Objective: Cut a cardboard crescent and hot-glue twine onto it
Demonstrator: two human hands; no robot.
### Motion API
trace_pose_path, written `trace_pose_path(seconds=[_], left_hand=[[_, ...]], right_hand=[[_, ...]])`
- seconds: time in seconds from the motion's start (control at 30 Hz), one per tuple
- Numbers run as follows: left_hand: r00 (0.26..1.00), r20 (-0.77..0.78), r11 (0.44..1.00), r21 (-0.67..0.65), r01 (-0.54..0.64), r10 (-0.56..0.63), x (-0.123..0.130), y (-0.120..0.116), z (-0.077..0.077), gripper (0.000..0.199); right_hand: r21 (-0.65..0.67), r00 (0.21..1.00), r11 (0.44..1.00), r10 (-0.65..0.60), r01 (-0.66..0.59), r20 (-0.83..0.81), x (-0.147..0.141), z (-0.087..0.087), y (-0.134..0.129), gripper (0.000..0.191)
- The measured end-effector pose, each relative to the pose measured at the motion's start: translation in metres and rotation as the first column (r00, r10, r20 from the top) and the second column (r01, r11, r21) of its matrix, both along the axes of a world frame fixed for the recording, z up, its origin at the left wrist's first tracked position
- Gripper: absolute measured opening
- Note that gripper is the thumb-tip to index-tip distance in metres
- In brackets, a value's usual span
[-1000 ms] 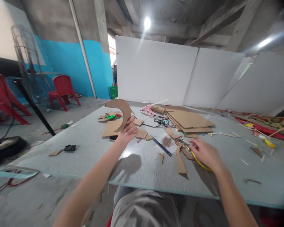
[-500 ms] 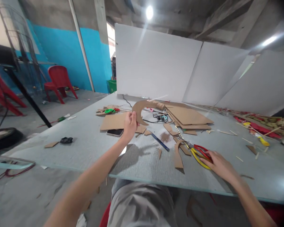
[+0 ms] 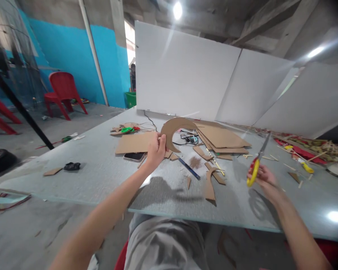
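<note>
Held up in my left hand [image 3: 157,150] is a crescent-shaped piece of cardboard [image 3: 169,133], pinched near its lower left edge above the table. Over the right part of the table, my right hand [image 3: 266,180] is closed on scissors [image 3: 254,170] with red and yellow handles, their blades pointing up and away. Between the hands lie a blue pen-like cutter [image 3: 189,168], a curved cardboard offcut [image 3: 210,187] and a yellowish striped stick [image 3: 218,165]. A phone [image 3: 133,156] rests partly under a flat cardboard piece [image 3: 133,143] left of my left hand.
Stacked cardboard sheets [image 3: 222,137] lie at the back, near wires and small electronics [image 3: 190,139]. Thin sticks and red scraps [image 3: 304,152] crowd the right side. White panels [image 3: 186,71] stand along the far edge. A black crumpled item [image 3: 72,166] lies at left.
My right hand has lifted the scissors off the table and turned them so the blades point upward. The cardboard crescent in my left hand has tilted and shifted slightly right.
</note>
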State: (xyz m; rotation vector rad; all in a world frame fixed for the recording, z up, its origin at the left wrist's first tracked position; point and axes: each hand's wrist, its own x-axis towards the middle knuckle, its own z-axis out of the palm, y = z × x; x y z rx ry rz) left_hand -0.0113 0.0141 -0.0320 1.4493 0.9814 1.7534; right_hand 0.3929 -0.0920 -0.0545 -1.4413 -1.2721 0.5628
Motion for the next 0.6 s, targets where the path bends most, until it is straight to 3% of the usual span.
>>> trace_pose_path(seconds=[0.17, 0.33, 0.47, 0.6], left_hand=[[0.997, 0.055, 0.998, 0.045, 0.049, -0.052, 0.001, 0.003, 0.002, 0.027], [0.986, 0.13, 0.991, 0.098, 0.092, -0.104, 0.011, 0.026, 0.029, 0.035], [0.968, 0.212, 0.984, 0.142, 0.106, -0.135, 0.024, 0.038, 0.056, 0.041], [0.945, 0.293, 0.977, 0.19, 0.095, -0.149, 0.031, 0.031, 0.064, 0.043]], right_hand=[[0.078, 0.982, 0.98, 0.179, -0.184, 0.06, -0.061, 0.019, 0.035, 0.041], [0.12, 0.934, 0.926, 0.35, -0.357, 0.074, -0.121, 0.04, 0.064, 0.058], [0.073, 0.874, 0.872, 0.477, -0.484, 0.092, -0.152, 0.032, 0.075, 0.071], [0.007, 0.822, 0.827, 0.558, -0.562, 0.118, -0.158, 0.015, 0.073, 0.078]])
